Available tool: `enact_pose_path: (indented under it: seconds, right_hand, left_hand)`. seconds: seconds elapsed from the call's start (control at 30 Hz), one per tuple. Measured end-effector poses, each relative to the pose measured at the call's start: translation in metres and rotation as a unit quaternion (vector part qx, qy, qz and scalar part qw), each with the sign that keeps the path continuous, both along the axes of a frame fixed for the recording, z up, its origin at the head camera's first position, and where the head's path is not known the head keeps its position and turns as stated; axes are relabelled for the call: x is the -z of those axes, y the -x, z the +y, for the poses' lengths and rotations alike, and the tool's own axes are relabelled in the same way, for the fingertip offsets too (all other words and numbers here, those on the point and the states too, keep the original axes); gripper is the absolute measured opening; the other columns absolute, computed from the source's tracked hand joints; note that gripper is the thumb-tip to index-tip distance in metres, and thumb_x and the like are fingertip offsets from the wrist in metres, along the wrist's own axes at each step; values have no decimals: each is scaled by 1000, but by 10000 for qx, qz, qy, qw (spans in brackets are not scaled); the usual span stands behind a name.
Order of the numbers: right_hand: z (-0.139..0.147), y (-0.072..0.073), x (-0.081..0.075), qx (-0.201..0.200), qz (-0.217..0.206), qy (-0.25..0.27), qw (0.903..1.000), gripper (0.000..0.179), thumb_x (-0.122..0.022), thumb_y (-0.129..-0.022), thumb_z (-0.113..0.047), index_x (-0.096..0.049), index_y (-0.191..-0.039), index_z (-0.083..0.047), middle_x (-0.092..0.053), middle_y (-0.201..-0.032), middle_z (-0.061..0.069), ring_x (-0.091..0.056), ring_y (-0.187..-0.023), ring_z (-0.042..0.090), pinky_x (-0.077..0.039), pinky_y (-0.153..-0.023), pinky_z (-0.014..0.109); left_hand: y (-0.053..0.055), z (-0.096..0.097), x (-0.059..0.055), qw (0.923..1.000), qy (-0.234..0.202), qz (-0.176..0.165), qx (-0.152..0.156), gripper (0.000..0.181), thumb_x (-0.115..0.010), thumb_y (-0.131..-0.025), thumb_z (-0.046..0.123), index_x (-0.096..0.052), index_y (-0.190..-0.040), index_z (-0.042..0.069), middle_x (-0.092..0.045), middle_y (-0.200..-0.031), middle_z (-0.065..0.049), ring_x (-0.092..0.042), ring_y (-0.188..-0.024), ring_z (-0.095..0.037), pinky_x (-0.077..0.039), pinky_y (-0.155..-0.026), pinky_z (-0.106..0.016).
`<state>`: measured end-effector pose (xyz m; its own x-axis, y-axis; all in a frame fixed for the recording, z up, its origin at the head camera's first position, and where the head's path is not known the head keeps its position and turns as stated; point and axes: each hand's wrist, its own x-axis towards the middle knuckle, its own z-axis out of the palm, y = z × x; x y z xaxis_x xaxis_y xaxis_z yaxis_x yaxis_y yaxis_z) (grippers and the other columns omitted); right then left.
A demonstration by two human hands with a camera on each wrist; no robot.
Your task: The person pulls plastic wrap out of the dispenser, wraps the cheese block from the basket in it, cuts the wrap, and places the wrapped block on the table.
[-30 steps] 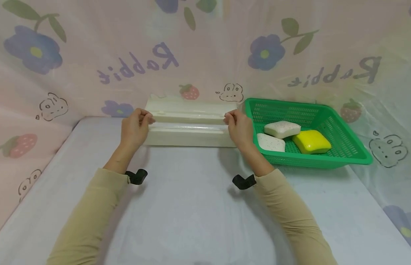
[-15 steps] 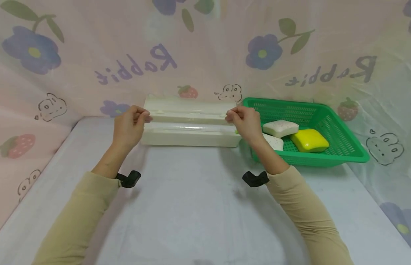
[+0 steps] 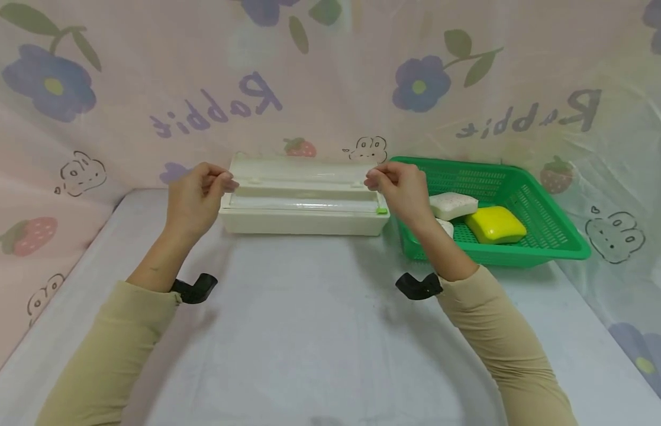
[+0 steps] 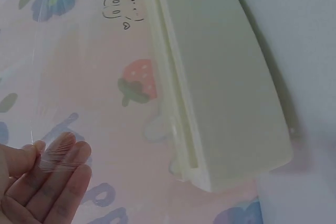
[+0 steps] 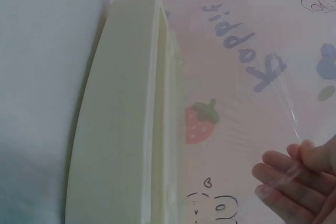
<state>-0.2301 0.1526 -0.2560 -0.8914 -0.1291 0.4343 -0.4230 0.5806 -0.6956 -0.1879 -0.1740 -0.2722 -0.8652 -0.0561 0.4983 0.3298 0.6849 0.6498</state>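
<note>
A clear sheet of cling film (image 5: 292,109) is stretched between my two hands, above the dispenser. My left hand (image 3: 194,204) pinches one corner between thumb and forefinger, and in the left wrist view the film crinkles over the other fingers. The opposite corner is pinched by my right hand (image 3: 406,195), whose other fingers are loosely bent in the right wrist view. Beyond and below both hands stands a long white cling film dispenser (image 3: 303,224), lid (image 3: 309,168) raised. Inside it lies a shiny roll of film (image 3: 325,205); a green slider (image 3: 381,210) sits at its right end.
To the right, a green plastic basket (image 3: 500,255) holds a yellow block (image 3: 495,225) and speckled white blocks (image 3: 454,206), partly hidden by my right hand. A white cloth covers the table (image 3: 309,331). A printed curtain (image 3: 330,77) hangs close behind the dispenser.
Both hands have risen and moved apart, toward me, with the film still pinched. The dispenser's ends and green slider now show between them. The right hand covers more of the basket.
</note>
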Motion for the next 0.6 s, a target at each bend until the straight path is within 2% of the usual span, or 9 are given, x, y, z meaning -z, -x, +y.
enact_pose_path:
  seconds: [0.1, 0.27, 0.37, 0.5, 0.6]
  right_hand:
    - [1, -3, -4, 34, 92, 22, 9999, 20, -62, -94, -16, -71, -97, 2, -74, -88, 17, -72, -82, 25, -56, -72, 23]
    - [2, -7, -10, 94, 230, 118, 9996, 20, -62, -94, -15, -72, -98, 2, -74, -90, 16, -72, -83, 25, -53, -69, 14]
    - [3, -9, -14, 130, 244, 212, 9994, 21, -63, -93, -17, -72, -98, 1, -74, -91, 16, -72, -84, 22, -55, -74, 18]
    - [4, -14, -20, 88, 336, 343, 9988, 22, -63, -93, -17, -72, -97, 2, -74, -91, 17, -72, -82, 17, -56, -77, 22]
    - [5, -18, -25, -37, 477, 463, 9978, 22, -63, -93, -15, -71, -96, 5, -73, -91, 19, -72, -79, 11, -56, -76, 21]
  left_hand:
    - [-2, 0, -5, 10000, 5, 81, -6, 27, -52, -99, 23, -61, -104, -3, -73, -95, -17, -69, -93, -33, -39, -69, -9]
    - [-7, 2, -13, 9992, 4, 400, -11, 25, -53, -99, 20, -63, -102, -3, -73, -92, -18, -70, -87, -30, -37, -69, -2]
    - [-11, 3, -19, 9987, -47, 506, -47, 24, -55, -98, 19, -64, -101, -3, -73, -92, -17, -70, -80, -9, -38, -70, 0]
    - [-15, 5, -26, 9974, -106, 706, -57, 22, -56, -97, 16, -65, -99, -4, -73, -90, -18, -54, -71, 23, -39, -71, 1]
    - [-18, 6, -31, 9956, -123, 931, -38, 21, -56, -97, 13, -64, -97, -6, -73, -89, -19, -49, -71, 28, -39, -71, 2]
